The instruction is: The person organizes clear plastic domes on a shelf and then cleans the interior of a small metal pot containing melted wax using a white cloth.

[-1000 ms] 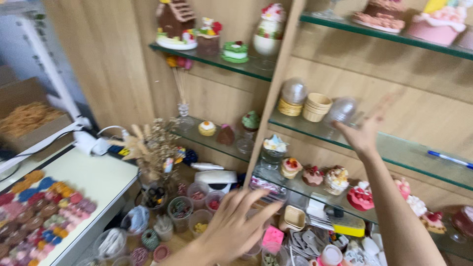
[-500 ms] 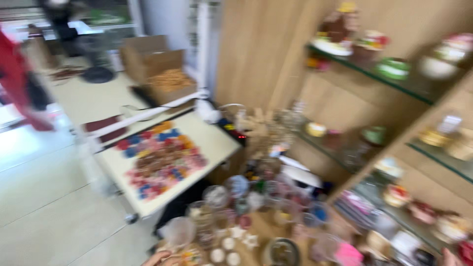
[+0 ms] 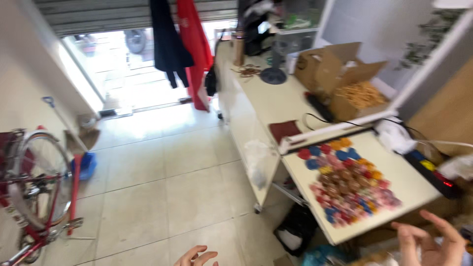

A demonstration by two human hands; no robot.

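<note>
My left hand [image 3: 196,256] shows only its fingertips at the bottom edge, fingers apart, holding nothing, above the tiled floor. My right hand [image 3: 433,243] is at the bottom right, fingers spread and empty, just below the front corner of a white table [image 3: 411,182]. On that table lies a patch of several small round sweets [image 3: 347,180] in blue, red, orange, brown and pink. Neither hand touches anything.
An open cardboard box [image 3: 340,79] with yellowish shreds sits on a long white counter [image 3: 266,106]. A power strip [image 3: 433,172] lies at the right. A red bicycle [image 3: 32,197] stands at left. Dark and red garments [image 3: 182,44] hang by the bright doorway. Tiled floor [image 3: 157,177] spreads between.
The view has swung left, away from the wooden shelves of cakes and cups to the floor, counter and doorway. Both hands have dropped from the shelves to the bottom edge.
</note>
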